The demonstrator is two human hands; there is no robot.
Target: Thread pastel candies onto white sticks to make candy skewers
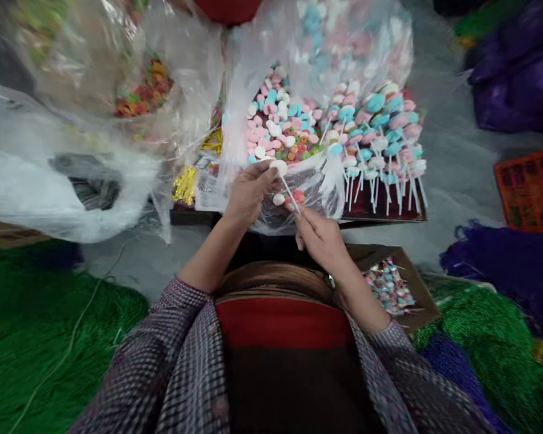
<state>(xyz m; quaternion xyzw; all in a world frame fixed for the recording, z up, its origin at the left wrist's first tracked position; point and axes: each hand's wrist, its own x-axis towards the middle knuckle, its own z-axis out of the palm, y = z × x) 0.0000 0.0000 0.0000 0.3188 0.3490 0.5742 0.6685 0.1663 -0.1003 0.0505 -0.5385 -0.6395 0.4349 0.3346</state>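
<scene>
Head view: left hand point(250, 190) pinches a white candy point(279, 167), right hand point(319, 234) grips its stick point(290, 190) — piled skewers point(389, 129) look finished, loose candies point(269, 126) remain.

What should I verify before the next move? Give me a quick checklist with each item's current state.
1. Left hand gripping the white candy: ok, pinched at the fingertips.
2. Right hand gripping the white stick: ok, held near its lower end.
3. Stick seated in the candy: cannot tell; its upper end meets the candy, but the depth is hidden.
4. White stick as full as the loaded sticks on the right: not ok; only one piece shows at its end.
5. Loose candies within reach: ok, they lie just beyond the hands.
6. Loaded sticks apart from the hands: ok, there is a visible gap.
</scene>
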